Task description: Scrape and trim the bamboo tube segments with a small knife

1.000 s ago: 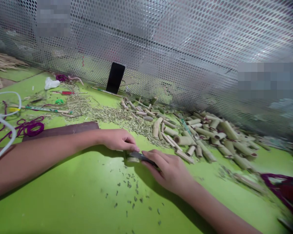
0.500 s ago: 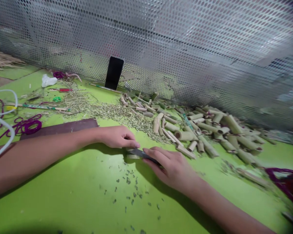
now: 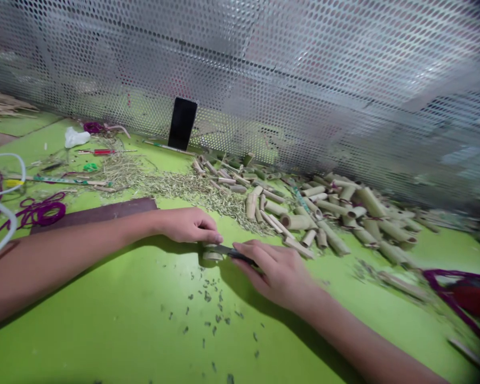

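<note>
Left hand (image 3: 188,225) curled, fingertips pinning short bamboo tube (image 3: 212,255) to green table (image 3: 104,288), steadying it for me. Right hand (image 3: 274,277) pinching dark knife blade (image 3: 234,252) against tube. Cut bamboo pieces (image 3: 336,213) heaped beyond, leaving work spot free.

Short pale bamboo tube (image 3: 212,255), lying on its side, dark knife blade (image 3: 232,252), touching its top

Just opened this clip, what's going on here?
A person's left hand grips a short bamboo tube on a green work surface, while the right hand holds a dark knife against it. More cut bamboo tubes lie heaped beyond the hands.
</note>
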Tool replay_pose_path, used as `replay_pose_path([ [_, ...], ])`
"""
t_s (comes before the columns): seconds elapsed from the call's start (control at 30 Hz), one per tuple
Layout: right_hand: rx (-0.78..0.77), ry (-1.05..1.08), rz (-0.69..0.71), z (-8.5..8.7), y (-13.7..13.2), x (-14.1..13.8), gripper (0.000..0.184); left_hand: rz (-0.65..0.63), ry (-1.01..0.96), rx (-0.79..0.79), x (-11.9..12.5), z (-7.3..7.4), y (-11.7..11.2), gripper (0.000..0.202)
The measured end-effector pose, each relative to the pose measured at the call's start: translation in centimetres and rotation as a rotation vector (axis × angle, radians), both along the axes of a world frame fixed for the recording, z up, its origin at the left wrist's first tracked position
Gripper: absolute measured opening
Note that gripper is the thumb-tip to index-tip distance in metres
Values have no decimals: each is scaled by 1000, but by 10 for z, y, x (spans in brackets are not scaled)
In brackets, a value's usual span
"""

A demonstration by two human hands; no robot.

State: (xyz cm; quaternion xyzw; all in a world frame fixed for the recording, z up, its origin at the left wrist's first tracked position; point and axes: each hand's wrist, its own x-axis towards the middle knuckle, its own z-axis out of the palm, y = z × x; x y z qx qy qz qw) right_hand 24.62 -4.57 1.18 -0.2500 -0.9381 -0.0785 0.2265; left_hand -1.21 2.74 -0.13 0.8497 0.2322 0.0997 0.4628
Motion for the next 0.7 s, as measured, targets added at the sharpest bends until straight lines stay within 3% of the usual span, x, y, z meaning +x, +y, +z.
replay_pose_path([
  [0.3, -33, -7, 13, -2, -1, -6, 27, -38, 11, -16, -1, 4, 1, 51],
  [0.5, -109, -95, 133, -5, -8, 0, 27, -32, 2, 3, -5, 3, 3, 48],
  [0.7, -8, 104, 123, -7, 10, 12, 11, 36, -106, -89, -9, 6, 1, 43],
])
